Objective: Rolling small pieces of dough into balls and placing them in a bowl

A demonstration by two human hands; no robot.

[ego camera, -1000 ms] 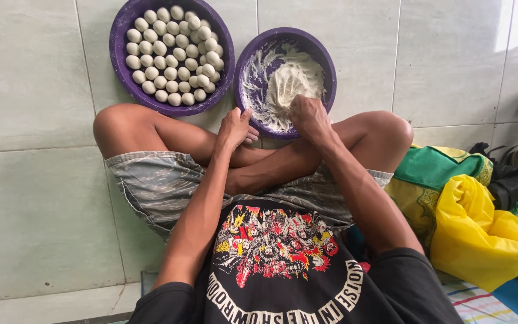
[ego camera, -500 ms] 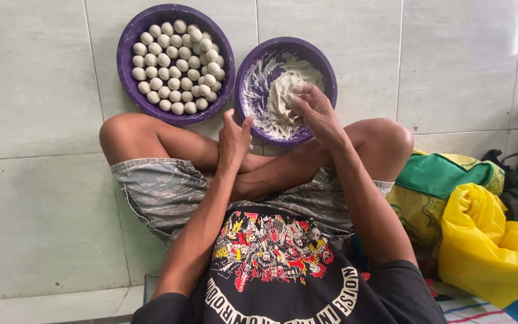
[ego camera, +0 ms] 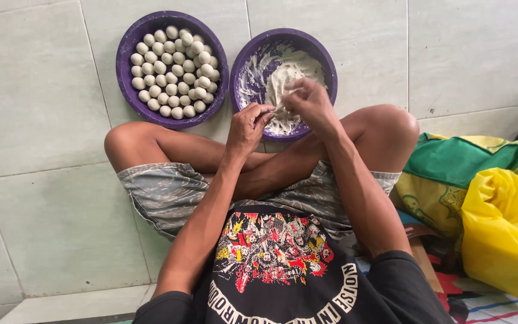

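Dough [ego camera: 280, 111], a small pale pinch of it, sits between the two hands just above the near rim of the dough bowl [ego camera: 325, 57], a purple basin smeared white inside. Left hand [ego camera: 247, 127] has its fingertips closed on one end of the piece; right hand [ego camera: 310, 103] pinches the other end, fingers curled shut around it. Just beside, to the left, a second purple bowl [ego camera: 128, 45] holds rows of finished pale balls [ego camera: 174, 72]
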